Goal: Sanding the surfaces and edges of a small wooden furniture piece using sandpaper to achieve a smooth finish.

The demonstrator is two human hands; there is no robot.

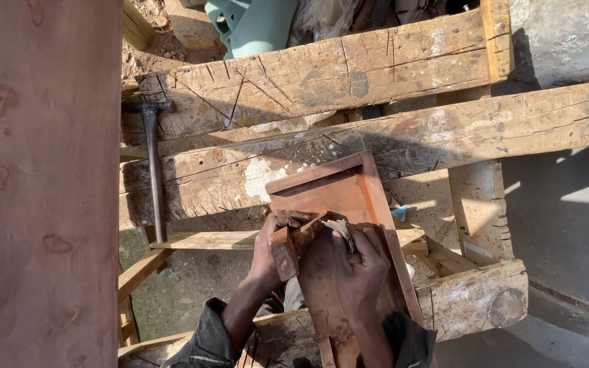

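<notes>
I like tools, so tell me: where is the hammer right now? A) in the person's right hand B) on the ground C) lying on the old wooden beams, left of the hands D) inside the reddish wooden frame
C: the hammer lies on the rough beams, untouched, while the left hand and right hand are busy on the reddish wooden frame.

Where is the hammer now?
In the head view the hammer lies at the left on the rough wooden beams, beside the wide board, well left of both hands.
</notes>
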